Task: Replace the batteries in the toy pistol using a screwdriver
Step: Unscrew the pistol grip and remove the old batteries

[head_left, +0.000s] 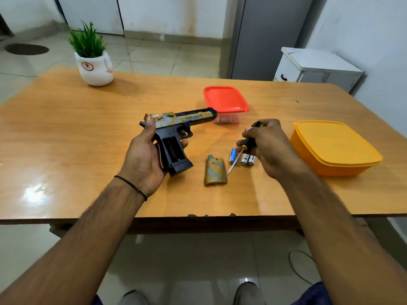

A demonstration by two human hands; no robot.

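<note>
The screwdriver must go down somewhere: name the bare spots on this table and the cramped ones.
Widest bare patch: the table's left half, between the plant pot and the toy pistol. Also free: the near strip between the battery cover and the front edge. Crowded: from the cover past the batteries to the yellow box.
</note>
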